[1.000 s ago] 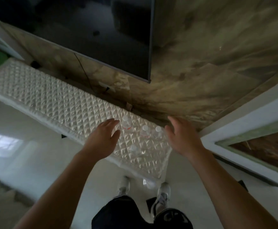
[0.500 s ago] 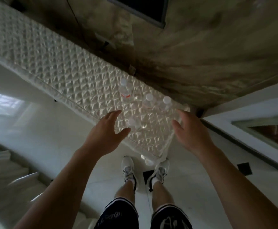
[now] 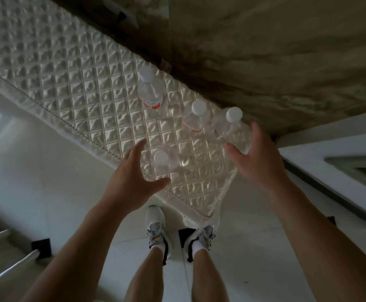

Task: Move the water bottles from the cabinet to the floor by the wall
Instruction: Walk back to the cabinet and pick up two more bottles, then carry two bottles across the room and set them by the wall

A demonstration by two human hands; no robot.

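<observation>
Both hands are closing in on the water bottles, having dropped over the last second from a hover above the cluster to bottle height. The left hand (image 3: pixel 134 182) is now opening wide around the near bottle (image 3: pixel 163 162), fingers straight on its left and thumb swung under its near side, not touching it as far as can be seen. The right hand (image 3: pixel 258 160) is spreading just as wide around the right bottle (image 3: pixel 233 125), with fingertips on either side of its clear body; whether they are already pressing on it is hard to tell. The far-left bottle (image 3: pixel 151 92) and the middle bottle (image 3: pixel 197 117) are standing untouched, and all four are still sitting upright where they were on the quilted cover (image 3: pixel 68 83) of the cabinet, near its right end and close to the marbled wall (image 3: pixel 264 51). So nothing is heading for the floor (image 3: pixel 243 247) yet; the reach is ending and, by the look of it, a two-handed pickup is starting, one bottle per hand
</observation>
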